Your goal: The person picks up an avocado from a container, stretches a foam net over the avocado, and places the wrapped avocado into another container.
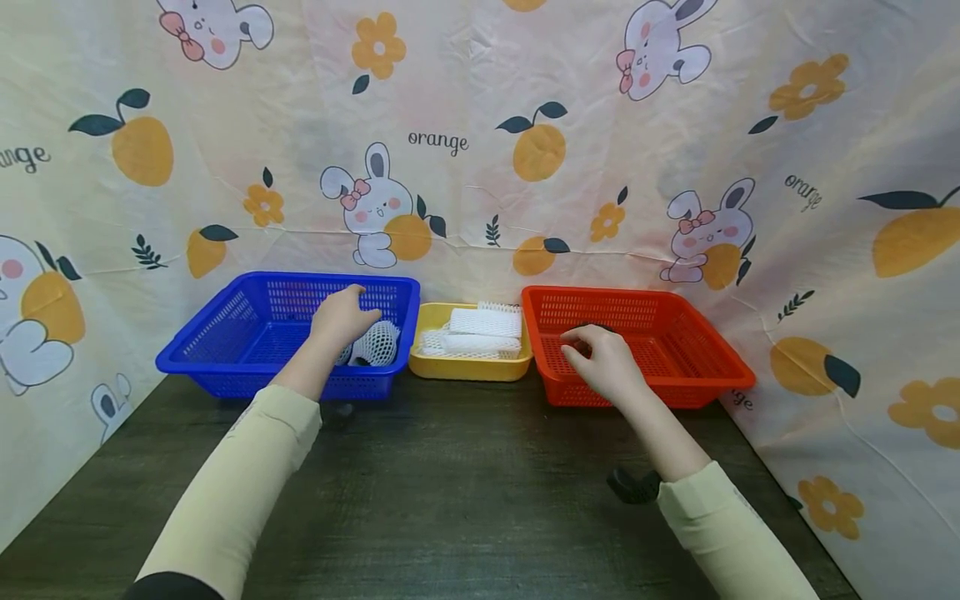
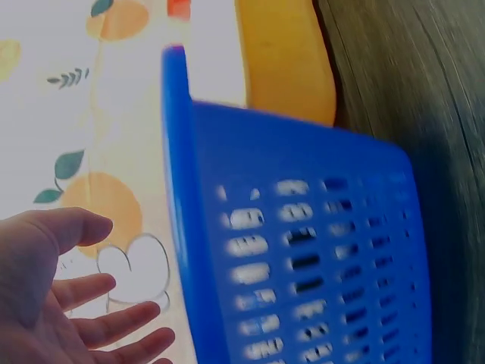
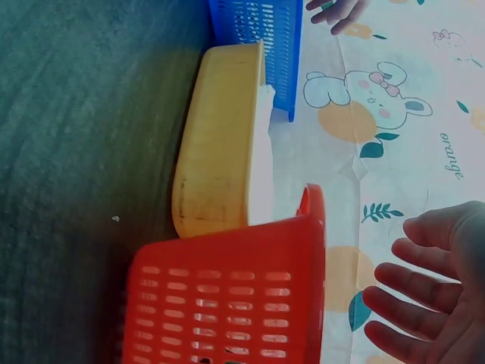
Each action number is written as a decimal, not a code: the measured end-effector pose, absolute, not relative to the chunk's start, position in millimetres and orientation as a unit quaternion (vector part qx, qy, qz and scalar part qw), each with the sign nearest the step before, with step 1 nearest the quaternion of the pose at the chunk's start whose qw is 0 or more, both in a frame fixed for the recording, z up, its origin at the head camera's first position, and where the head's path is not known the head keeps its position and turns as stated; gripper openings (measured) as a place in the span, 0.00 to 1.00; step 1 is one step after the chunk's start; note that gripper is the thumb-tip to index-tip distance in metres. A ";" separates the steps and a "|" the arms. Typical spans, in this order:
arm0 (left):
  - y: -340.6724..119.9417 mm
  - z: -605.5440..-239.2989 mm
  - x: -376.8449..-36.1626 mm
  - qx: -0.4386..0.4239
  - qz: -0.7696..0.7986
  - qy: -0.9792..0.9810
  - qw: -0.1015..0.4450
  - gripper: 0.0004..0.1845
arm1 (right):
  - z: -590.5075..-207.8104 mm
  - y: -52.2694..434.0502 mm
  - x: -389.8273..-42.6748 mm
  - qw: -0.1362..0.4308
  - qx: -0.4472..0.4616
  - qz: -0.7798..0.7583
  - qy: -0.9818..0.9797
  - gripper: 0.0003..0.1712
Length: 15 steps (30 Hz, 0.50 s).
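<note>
My left hand (image 1: 341,321) is above the right part of the blue basket (image 1: 225,367), its fingers relaxed and parted in the left wrist view, holding nothing. Just below it in the basket lie things in white foam netting (image 1: 377,343), with something dark showing under one; the hand and forearm cover part of them. On the other side, my right hand (image 1: 603,358) hovers over the near left part of the red basket (image 1: 637,387). Its fingers are spread in the right wrist view, with nothing between them. A dark thing (image 1: 597,327) shows behind that hand, mostly hidden by it.
Between the two baskets stands a small yellow tray (image 1: 468,369) with several white foam net sleeves (image 1: 483,323). All three stand on a dark wood-grain table (image 1: 450,483) against a printed cloth (image 1: 465,200). A dark curved piece (image 1: 633,486) is beside the right cuff.
</note>
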State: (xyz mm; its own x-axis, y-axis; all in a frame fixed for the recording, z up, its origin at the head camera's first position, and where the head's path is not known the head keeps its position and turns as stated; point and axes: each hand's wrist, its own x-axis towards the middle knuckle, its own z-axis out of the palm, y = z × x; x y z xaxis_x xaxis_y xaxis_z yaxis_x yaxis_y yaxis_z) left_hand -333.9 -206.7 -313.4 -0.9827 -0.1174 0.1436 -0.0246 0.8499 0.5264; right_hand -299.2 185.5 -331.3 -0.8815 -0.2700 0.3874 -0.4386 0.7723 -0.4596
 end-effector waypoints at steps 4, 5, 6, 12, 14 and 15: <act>-194.3 -311.7 -330.5 0.021 -0.282 -0.955 0.086 0.27 | -326.2 189.3 -304.1 0.147 0.181 0.278 -0.932 0.13; -190.9 -311.7 -329.4 0.016 -0.282 -0.956 0.084 0.26 | -324.8 190.5 -305.5 0.147 0.180 0.277 -0.932 0.13; -187.3 -312.0 -328.2 0.011 -0.280 -0.956 0.082 0.26 | -323.2 191.7 -306.9 0.146 0.178 0.276 -0.933 0.14; -169.9 -315.5 -320.3 -0.018 -0.259 -0.963 0.069 0.26 | -315.9 199.8 -317.9 0.133 0.161 0.268 -0.941 0.13; -165.9 -316.8 -317.0 -0.026 -0.247 -0.966 0.071 0.25 | -314.2 202.9 -321.9 0.128 0.152 0.265 -0.944 0.14; -164.1 -317.6 -315.2 -0.030 -0.240 -0.968 0.072 0.25 | -313.5 204.7 -324.0 0.127 0.148 0.263 -0.945 0.14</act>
